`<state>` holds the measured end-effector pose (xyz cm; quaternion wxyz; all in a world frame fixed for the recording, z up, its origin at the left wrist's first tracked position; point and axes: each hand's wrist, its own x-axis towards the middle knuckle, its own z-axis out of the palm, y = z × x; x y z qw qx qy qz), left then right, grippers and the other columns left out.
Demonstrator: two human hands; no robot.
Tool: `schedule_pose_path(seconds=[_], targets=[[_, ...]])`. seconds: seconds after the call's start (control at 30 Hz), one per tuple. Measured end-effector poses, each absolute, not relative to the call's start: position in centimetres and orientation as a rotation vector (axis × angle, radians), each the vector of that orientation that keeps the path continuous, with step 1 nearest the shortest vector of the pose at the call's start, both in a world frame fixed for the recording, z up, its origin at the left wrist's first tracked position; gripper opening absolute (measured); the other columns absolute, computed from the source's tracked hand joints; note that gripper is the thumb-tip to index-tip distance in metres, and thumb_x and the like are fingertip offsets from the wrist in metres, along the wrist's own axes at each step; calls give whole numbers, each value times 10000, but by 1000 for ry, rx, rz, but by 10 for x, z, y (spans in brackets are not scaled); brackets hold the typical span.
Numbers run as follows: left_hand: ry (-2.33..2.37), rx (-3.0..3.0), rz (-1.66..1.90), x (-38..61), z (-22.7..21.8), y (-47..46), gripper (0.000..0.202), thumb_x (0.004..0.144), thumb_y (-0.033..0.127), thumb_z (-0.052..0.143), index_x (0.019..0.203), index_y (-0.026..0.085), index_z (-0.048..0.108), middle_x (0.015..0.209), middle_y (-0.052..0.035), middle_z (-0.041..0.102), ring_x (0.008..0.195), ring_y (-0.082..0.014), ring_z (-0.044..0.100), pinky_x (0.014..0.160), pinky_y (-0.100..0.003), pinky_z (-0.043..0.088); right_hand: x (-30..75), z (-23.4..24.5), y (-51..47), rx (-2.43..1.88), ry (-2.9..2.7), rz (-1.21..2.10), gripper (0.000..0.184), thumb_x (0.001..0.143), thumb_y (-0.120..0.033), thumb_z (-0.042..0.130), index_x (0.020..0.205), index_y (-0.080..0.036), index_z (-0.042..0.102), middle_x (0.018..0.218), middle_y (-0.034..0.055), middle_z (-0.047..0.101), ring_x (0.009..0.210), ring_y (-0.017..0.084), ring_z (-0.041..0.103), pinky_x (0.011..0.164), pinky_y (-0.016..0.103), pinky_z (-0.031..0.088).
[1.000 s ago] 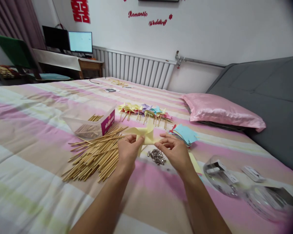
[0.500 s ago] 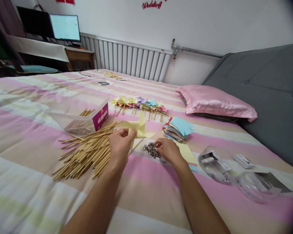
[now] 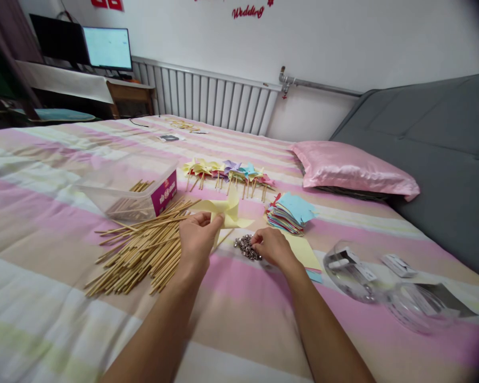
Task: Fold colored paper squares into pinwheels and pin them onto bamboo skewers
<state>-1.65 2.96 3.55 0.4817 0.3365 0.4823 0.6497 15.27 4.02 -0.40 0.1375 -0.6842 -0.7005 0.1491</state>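
Several stick-mounted pinwheels [image 3: 229,169] lie apparently finished; one yellow pinwheel [image 3: 230,213] looks part-made.
Its blades curl inward, pinched between the thumb and fingers of the left hand [image 3: 195,236], above the bed beside many loose wooden sticks [image 3: 139,258]; whether the stick just below is joined on, I cannot tell. The right hand [image 3: 274,246] has its fingers bent together at a heap of small metal pieces [image 3: 244,247], any grip hidden. Stacked coloured paper [image 3: 285,221] seems left to use. Striped bedding [image 3: 231,330] carries everything; a radiator [image 3: 203,96] lines the wall, a pink pillow [image 3: 355,167] lies by the grey headboard [image 3: 431,122].
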Motion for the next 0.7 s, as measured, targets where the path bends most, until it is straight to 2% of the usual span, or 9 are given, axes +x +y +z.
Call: schedule_pose_path(seconds=[0.13,0.33,0.47,0.7], targets=[[1200,825,1584,-16,35,29,177,515,260,720,596,115,661,516,12,617,492,-119,549,504,-220,407,154,-4,39,-1967,-2038,442,293,622,-63,584,816,-243,710,848,12,705,782,156,604,583,221,326],[1198,832,1588,-17,35,30,176,511,259,719,587,114,658,509,14,613,477,-113,535,494,-218,398,150,-1,39,-1938,-2051,404,277,604,-138,662,861,-234,700,862,20,689,806,162,587,598,220,332],[1186,804,1584,-16,37,29,199,496,264,727,606,110,666,543,-4,641,498,-123,555,502,-223,410,145,-3,40,-1865,-2115,387,226,648,-147,647,818,-273,726,860,0,697,811,157,595,618,227,334],[1215,845,1573,-16,35,29,178,513,265,726,588,116,663,513,14,611,485,-114,542,488,-211,383,144,-6,41,-1846,-2070,380,172,702,-121,582,711,-225,718,788,24,716,765,165,619,635,240,364]])
